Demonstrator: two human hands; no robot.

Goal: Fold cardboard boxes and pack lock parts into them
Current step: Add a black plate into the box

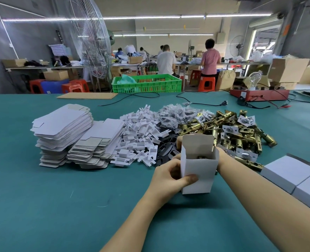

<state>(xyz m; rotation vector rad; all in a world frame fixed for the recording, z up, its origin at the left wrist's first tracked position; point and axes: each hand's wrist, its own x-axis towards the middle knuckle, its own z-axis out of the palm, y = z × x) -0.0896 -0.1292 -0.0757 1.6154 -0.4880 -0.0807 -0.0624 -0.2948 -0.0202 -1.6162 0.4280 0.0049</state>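
Near the front edge of the teal felt-covered surface (59,197), a small white cardboard box (197,171) stands upright with its top flap (198,140) raised and its mouth open. A brass-coloured lock part (201,157) is visible inside it, low down. The left hand (170,176) grips the box, thumb across the front panel and fingers curled round the left side. The right hand (221,157) sits at the box's right rear corner; its fingers are hidden behind the box, so its grip cannot be determined.

Behind the box lie the supplies: a stack of flat white die-cut box blanks (66,135), a heap of white plastic inserts (139,135), black flat metal plates (167,148), clear bagged small parts (177,111) and a pile of brass latch bolts (232,128). Closed white boxes (294,179) sit at the right.

Probable faults from this state:
- Thumb pressure on the thin front panel may crease or collapse the box wall.
- The box appears only partly filled; closing now would likely omit an insert, plate or bag.
- A part standing proud of the mouth would prevent the flap tucking in.
- The bottom closure is out of sight; if poorly locked, the heavy brass could push through when lifted.
- The right forearm passes close to the latch pile and could knock pieces away.
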